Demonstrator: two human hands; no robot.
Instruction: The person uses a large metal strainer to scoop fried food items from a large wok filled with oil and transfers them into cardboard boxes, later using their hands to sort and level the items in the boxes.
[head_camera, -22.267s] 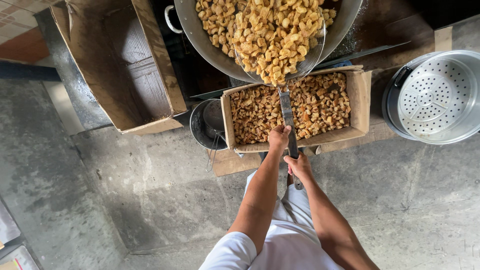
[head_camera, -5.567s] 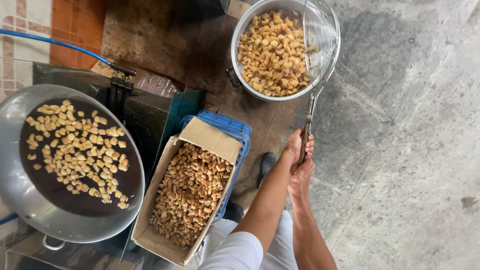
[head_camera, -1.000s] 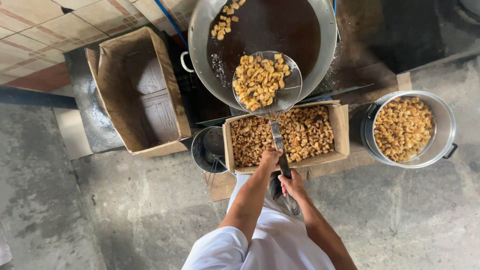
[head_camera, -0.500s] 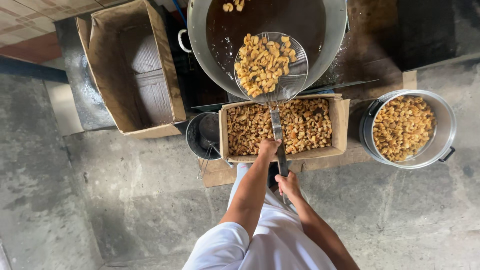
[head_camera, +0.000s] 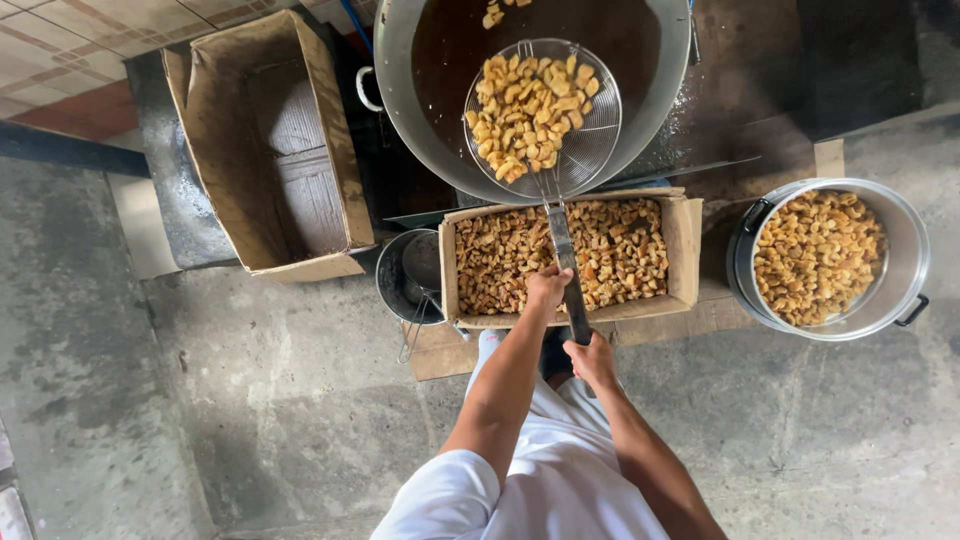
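Item: wire skimmer (head_camera: 543, 118), loaded w/ golden fried pieces (head_camera: 528, 110). Location: being held over the big wok (head_camera: 400, 110) of dark oil at far centre, basket sitting just above the oil, a few pieces floating at the far rim.

Hands: left hand (head_camera: 547, 288) is closing fully round the long handle (head_camera: 563, 262) partway up; right hand (head_camera: 590, 358) is wrapping fully round the near end. Both gripping tight, nothing else held.

Surroundings: cardboard box of fried pieces (head_camera: 690, 245) lying just near of the wok, directly under the handle; steamer pot (head_camera: 905, 262) w/ more pieces at right, well apart; empty cardboard box (head_camera: 330, 150) at left; small metal bucket (head_camera: 395, 285) touching the full box's left side; concrete floor (head_camera: 200, 420).

Step, as judged: lifting and draining a scoop over the oil. Next move prob. calls for keeping the basket level while swinging it off the wok, w/out spilling.

Vs. half a sec ago: basket is sitting about the same spot over the wok, same load; right hand is gripping slightly nearer the left. Vs. 5.6 s ago: skimmer was over the pot, wok fuller.
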